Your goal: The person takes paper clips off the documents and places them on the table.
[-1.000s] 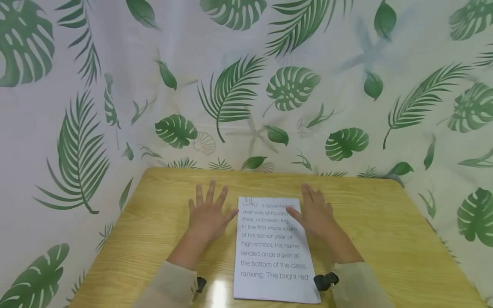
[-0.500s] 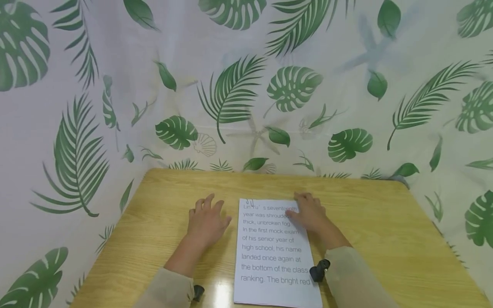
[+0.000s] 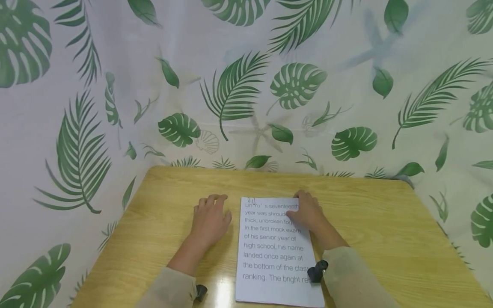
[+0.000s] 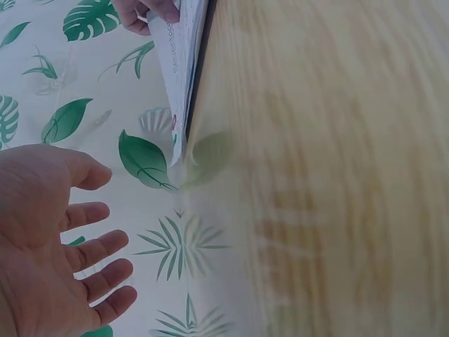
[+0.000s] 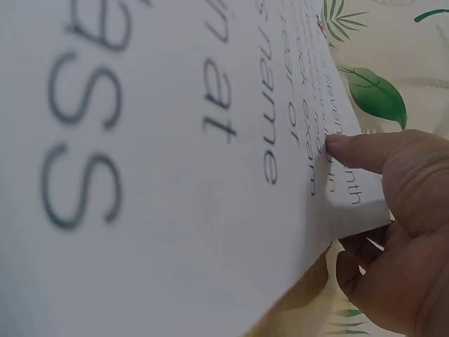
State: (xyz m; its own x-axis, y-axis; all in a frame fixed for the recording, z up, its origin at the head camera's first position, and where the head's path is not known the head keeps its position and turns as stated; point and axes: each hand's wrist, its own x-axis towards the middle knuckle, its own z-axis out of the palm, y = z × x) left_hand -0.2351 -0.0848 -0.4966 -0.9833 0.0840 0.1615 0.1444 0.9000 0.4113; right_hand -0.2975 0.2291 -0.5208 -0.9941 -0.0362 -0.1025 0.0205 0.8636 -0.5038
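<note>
A clipped stack of printed paper [image 3: 271, 265] lies on the wooden table with large black text facing up. Paper clips [image 3: 251, 201] sit at its top left corner. My right hand [image 3: 308, 211] grips the upper right edge; in the right wrist view its thumb [image 5: 354, 149] lies across the top sheet and the other fingers curl at the edge and under it. To the left of the paper, my left hand [image 3: 209, 220] hovers over the table with loosely bent fingers. The left wrist view shows that palm [image 4: 35, 217] holding nothing, apart from the sheets.
The pale wooden table [image 3: 385, 239] reaches back to a white curtain [image 3: 300, 141] printed with green leaves. Black wrist straps [image 3: 317, 271] show at both sleeve cuffs, the right one overlapping the paper's lower right side.
Both hands have come down from spread fingers. The right hand has closed round the paper's upper right edge, while the left fingers have relaxed into a bend.
</note>
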